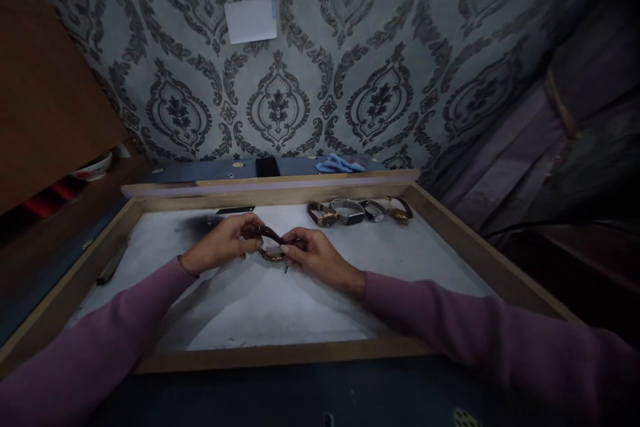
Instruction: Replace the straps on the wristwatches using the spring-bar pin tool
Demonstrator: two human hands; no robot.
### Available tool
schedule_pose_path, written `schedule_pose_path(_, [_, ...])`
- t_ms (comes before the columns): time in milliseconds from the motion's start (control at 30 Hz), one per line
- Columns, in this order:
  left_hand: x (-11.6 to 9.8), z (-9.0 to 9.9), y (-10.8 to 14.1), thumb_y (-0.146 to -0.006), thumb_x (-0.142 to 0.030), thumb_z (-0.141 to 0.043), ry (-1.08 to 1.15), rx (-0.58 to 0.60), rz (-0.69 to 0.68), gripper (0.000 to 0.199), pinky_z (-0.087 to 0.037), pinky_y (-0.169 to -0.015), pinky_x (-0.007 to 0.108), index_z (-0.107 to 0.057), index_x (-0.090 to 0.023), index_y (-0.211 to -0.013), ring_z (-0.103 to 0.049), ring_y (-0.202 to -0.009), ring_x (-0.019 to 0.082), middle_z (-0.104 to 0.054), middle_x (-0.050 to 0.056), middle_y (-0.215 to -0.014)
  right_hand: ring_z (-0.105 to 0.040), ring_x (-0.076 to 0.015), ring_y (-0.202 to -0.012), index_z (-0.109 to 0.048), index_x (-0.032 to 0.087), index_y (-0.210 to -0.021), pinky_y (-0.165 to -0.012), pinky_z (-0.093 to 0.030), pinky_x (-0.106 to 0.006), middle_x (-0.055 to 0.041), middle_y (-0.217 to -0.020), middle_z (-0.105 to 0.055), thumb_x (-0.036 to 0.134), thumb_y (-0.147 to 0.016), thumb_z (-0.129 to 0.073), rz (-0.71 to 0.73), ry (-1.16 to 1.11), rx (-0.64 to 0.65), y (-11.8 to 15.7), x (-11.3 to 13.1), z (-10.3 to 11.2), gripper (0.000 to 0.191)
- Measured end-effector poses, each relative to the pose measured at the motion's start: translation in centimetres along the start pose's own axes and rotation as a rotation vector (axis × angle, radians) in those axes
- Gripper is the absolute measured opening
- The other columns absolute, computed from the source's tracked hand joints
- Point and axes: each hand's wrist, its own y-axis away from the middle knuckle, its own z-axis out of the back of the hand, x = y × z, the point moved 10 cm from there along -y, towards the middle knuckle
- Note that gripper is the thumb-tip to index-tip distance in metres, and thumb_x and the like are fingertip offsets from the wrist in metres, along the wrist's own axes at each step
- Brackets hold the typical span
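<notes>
Both my hands are closed on a wristwatch (273,255) with a dark reddish-brown strap and a gold-toned case, raised over the white floor of a shallow wooden tray (280,357). My left hand (227,240) pinches the strap on its left side. Fingers of my right hand (320,255) grip the strap and case edge on the right. The strap forms a loop; its dial is mostly hidden. Several other watches (349,211) stand in a row at the back right of the tray, apart from my hands.
A dark flat tool (236,211) lies behind my left hand, and a dark slim object (113,260) rests by the left wall. Beyond the tray are a blue cloth (340,163) and a black phone-like item (267,167). A wooden cabinet (55,93) stands left.
</notes>
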Motion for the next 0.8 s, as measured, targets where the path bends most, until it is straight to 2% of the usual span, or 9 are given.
schedule_pose_path(167, [0.6,-0.1,-0.1,-0.075,-0.031,-0.066,0.075,0.000,0.030,0.041,-0.044,-0.051,0.020,-0.053,-0.014,-0.109,-0.057,-0.075,0.016,-0.061,0.004,-0.086,-0.049,-0.0078,-0.047,-0.055,0.015,-0.085,-0.045,-0.037,-0.020,0.0044,-0.056,-0.056,0.034,-0.073,-0.070,-0.028,-0.021,-0.002,-0.1,0.1,0.2,0.027])
schedule_pose_path(367, [0.9,-0.3,-0.2,-0.076,-0.030,-0.066,0.129,0.011,0.032,0.039,-0.045,-0.052,0.020,-0.052,-0.013,-0.109,-0.056,-0.072,0.014,-0.057,0.002,-0.081,-0.047,-0.0072,-0.045,-0.055,0.014,-0.085,-0.044,-0.036,-0.020,0.0046,-0.054,-0.055,0.033,-0.076,-0.068,-0.028,-0.002,0.010,-0.2,0.2,0.2,0.025])
schedule_pose_path(567, [0.8,-0.7,-0.3,-0.078,-0.031,-0.066,0.164,0.018,0.020,0.037,-0.046,-0.053,0.021,-0.053,-0.013,-0.107,-0.055,-0.072,0.013,-0.057,0.002,-0.085,-0.050,-0.0067,-0.048,-0.057,0.014,-0.091,-0.041,-0.035,-0.019,0.0015,-0.069,-0.057,0.031,-0.076,-0.069,-0.004,0.033,0.033,0.0,1.0,0.0,0.026])
schedule_pose_path(700, [0.4,-1.1,-0.3,-0.079,-0.031,-0.066,0.172,0.031,0.009,0.037,-0.046,-0.054,0.021,-0.052,-0.013,-0.108,-0.055,-0.071,0.013,-0.059,0.003,-0.085,-0.048,-0.0059,-0.051,-0.060,0.015,-0.101,-0.044,-0.036,-0.018,0.0000,-0.079,-0.058,0.030,-0.079,-0.066,0.085,0.159,0.012,0.3,2.5,0.2,0.028])
schedule_pose_path(800, [0.1,-1.2,-0.3,-0.080,-0.031,-0.066,0.165,0.023,-0.021,0.037,-0.045,-0.055,0.021,-0.052,-0.013,-0.109,-0.055,-0.069,0.013,-0.059,0.002,-0.082,-0.046,-0.0067,-0.054,-0.063,0.014,-0.100,-0.047,-0.036,-0.019,-0.0016,-0.082,-0.059,0.033,-0.079,-0.065,0.176,0.261,-0.026,0.2,4.0,0.4,0.028])
